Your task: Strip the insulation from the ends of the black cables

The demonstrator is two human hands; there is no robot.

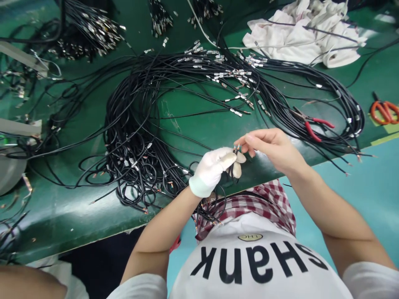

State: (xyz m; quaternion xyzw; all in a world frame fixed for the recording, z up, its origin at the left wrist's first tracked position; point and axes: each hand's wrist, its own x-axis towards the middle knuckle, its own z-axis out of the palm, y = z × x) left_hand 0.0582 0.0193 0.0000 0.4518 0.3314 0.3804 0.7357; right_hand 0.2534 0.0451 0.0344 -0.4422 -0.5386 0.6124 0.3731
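Note:
My left hand [212, 168], in a white glove, is closed around a small bunch of black wires [232, 166] at the near edge of the green table [187, 120]. The wire ends with bare copper tips stick up just above the glove. My right hand [271, 147] is bare and pinches those tips between thumb and forefinger. Both hands meet over the table edge, in front of my chest. A large tangle of black wires with metal terminals [187, 83] lies spread on the table beyond them.
Red-handled pliers [314, 124] lie on the wires at the right, and orange scissors [385, 111] at the far right edge. A white cloth [305, 33] is bunched at the back right. More wire bundles [90, 29] lie at the back left.

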